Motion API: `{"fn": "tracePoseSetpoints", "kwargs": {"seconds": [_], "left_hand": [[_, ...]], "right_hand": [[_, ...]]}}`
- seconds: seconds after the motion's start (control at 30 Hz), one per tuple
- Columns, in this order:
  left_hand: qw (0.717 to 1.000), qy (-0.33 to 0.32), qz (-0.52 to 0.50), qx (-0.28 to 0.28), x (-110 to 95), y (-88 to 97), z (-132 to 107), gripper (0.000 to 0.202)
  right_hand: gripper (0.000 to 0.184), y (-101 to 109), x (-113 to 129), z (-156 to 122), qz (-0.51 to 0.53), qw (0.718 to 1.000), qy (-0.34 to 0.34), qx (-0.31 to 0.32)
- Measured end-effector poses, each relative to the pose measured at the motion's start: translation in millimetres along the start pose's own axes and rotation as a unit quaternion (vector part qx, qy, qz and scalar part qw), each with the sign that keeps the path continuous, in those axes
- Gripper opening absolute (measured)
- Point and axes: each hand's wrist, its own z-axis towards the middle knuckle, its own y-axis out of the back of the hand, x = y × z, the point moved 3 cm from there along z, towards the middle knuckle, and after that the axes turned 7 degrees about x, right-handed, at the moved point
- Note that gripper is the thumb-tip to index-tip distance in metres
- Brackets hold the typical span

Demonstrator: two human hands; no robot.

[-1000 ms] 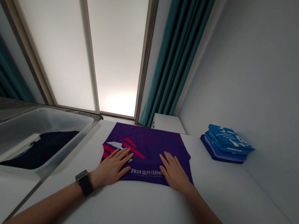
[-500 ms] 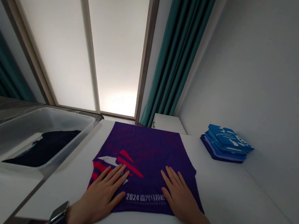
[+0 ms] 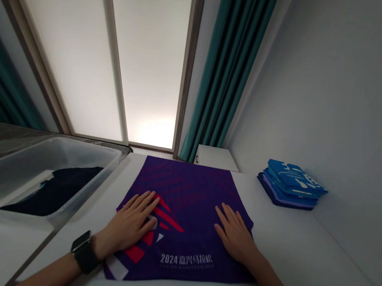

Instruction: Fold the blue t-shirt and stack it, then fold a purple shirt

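A purple shirt (image 3: pixel 187 210) with red and white shapes and the print "2024" near its lower edge lies spread on the white table (image 3: pixel 282 254). My left hand (image 3: pixel 133 218) rests flat on the shirt's left side, over the red and white pattern, with the fingers stretched out. On that wrist is a dark smartwatch (image 3: pixel 86 251). Across from it, my right hand (image 3: pixel 234 234) lies flat on the right side of the cloth, fingers extended. Neither hand grips anything. Both palms hide parts of the fabric under them.
To the left stands a translucent plastic bin (image 3: pixel 108 163) with dark clothing (image 3: pixel 60 190) inside. A stack of folded blue shirts (image 3: pixel 293 186) sits at the right, near the wall. Beyond the table are a small white cabinet (image 3: pixel 215 157) and a teal curtain (image 3: pixel 227 71).
Both hands have slid away from me over the shirt, uncovering its lower left corner and the full line of print. The right hand also moved slightly right.
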Motion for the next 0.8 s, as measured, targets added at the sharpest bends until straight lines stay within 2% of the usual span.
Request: {"fn": "tracePoseSetpoints", "kwargs": {"seconds": [0.2,0.37,0.5,0.63,0.8], "left_hand": [[1.0,0.013,0.005,0.014,9.9,-14.6,-7.7,0.058],[1.0,0.014,0.019,0.021,8.9,-13.0,-16.5,0.058],[0.999,0.018,0.012,0.033,11.1,-10.4,-16.5,0.058],[1.0,0.009,0.002,0.021,13.2,-3.2,-2.4,0.059],[0.999,-0.016,-0.023,0.045,11.1,3.4,36.5,0.059]], "right_hand": [[0.059,-8.5,2.3,-7.8,-0.017,1.0,-0.015,-0.001],[0.059,-6.2,10.4,-15.1,-0.009,1.0,-0.018,-0.002],[0.06,-2.0,8.5,-13.6,0.013,0.999,-0.025,0.02],[0.061,8.0,3.5,-3.4,0.029,0.999,-0.022,0.02],[0.062,15.2,-2.0,27.8,0.044,0.997,-0.024,0.063]]}}
